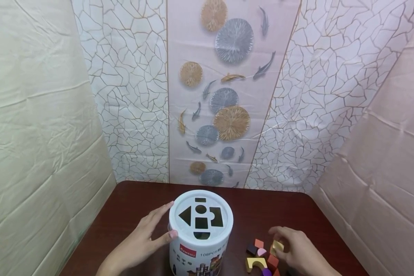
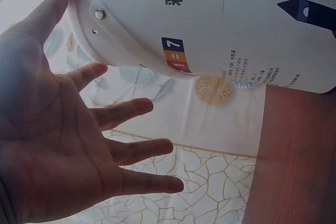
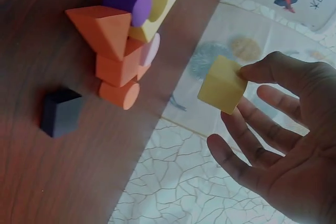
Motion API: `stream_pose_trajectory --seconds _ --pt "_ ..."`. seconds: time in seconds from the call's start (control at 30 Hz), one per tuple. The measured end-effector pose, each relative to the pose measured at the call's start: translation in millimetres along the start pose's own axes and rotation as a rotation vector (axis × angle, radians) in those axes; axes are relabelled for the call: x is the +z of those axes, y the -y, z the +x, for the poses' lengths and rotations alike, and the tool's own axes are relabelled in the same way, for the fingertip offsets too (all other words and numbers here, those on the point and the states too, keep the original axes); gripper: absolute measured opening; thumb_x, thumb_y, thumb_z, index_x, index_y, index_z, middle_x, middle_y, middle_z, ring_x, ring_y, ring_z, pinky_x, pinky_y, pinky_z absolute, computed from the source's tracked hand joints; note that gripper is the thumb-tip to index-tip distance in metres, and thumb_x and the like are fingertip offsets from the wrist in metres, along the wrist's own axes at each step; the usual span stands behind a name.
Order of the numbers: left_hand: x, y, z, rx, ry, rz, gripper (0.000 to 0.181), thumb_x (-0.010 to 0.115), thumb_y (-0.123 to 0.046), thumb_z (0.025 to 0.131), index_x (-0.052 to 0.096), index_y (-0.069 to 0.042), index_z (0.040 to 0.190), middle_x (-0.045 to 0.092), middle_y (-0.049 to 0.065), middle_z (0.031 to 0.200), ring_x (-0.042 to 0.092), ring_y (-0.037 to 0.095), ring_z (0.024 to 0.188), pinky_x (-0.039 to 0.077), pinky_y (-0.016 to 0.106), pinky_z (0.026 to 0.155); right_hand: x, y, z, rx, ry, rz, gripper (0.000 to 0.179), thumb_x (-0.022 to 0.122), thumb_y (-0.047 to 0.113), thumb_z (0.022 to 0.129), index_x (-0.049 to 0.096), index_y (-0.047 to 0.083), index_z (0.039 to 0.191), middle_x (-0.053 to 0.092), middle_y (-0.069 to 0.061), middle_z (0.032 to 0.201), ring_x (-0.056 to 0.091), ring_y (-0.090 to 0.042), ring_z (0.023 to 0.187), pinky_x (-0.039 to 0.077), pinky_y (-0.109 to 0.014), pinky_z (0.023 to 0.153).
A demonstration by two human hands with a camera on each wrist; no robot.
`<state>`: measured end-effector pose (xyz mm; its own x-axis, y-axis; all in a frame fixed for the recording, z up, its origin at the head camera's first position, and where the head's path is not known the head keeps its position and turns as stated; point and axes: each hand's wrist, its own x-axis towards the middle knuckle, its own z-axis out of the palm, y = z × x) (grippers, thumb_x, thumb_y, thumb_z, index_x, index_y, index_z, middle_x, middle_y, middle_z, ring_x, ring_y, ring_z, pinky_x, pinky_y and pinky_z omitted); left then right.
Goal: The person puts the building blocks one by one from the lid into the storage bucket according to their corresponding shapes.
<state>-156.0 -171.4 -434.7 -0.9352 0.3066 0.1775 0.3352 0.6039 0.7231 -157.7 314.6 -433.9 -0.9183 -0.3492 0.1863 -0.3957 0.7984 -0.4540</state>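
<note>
My left hand (image 1: 141, 237) is at the left side of a white toy bucket (image 1: 179, 260), thumb and fingertips right at its lid's rim. In the left wrist view the left hand's fingers (image 2: 142, 150) are spread and straight beside the bucket's handle. The lid (image 1: 224, 201) has shaped holes, among them a triangle, a circle and a square. To the right of the bucket, my right hand (image 1: 296, 245) pinches a yellow cube-like block (image 3: 223, 85) between thumb and fingertips. In the right wrist view it is held up off the table, next to the other blocks.
Several loose blocks lie on the dark red table (image 1: 134, 207): a yellow arch (image 1: 250, 263), a purple cylinder (image 3: 123, 1), an orange triangular block (image 3: 102, 27), an orange cylinder (image 3: 118, 94), a pink piece (image 3: 152, 50) and a black block (image 3: 62, 113). Patterned cloth (image 1: 134, 96) hangs behind.
</note>
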Motion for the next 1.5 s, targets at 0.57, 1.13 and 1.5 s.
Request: stream_pose_trajectory --seconds 0.57,1.13,1.5 --pt "-2.0 -4.1 -0.1 -0.058 0.022 -0.016 0.084 0.071 -0.065 0.101 0.021 -0.063 0.169 0.036 0.005 0.179 0.032 0.048 0.164 0.041 0.088 0.110 -8 24 8.1 -0.115 -0.127 0.033 0.039 0.096 0.014 0.084 0.078 0.024 0.117 0.079 0.012 0.109 0.068 0.003 0.089 0.063 -0.026 0.074" --pt "-1.3 -3.7 -1.9 -0.034 0.016 -0.018 0.085 0.072 -0.062 0.102 0.023 -0.056 0.172 0.037 0.003 0.178 0.032 0.048 0.162 0.040 0.088 0.111 -16 44 18.9 -0.380 -0.355 -0.043 0.065 0.096 -0.005 0.071 0.074 0.030 0.121 0.076 0.016 0.106 0.065 -0.002 0.091 0.051 -0.010 0.083" --pt "-0.5 -2.9 -0.8 -0.010 -0.006 0.025 0.082 0.069 -0.062 0.104 0.022 -0.059 0.171 0.039 0.003 0.178 0.033 0.049 0.163 0.037 0.088 0.114 -21 54 28.2 -0.463 -0.379 0.004 0.064 0.096 -0.005 0.074 0.074 0.027 0.125 0.077 0.010 0.109 0.066 -0.005 0.095 0.049 -0.007 0.091"
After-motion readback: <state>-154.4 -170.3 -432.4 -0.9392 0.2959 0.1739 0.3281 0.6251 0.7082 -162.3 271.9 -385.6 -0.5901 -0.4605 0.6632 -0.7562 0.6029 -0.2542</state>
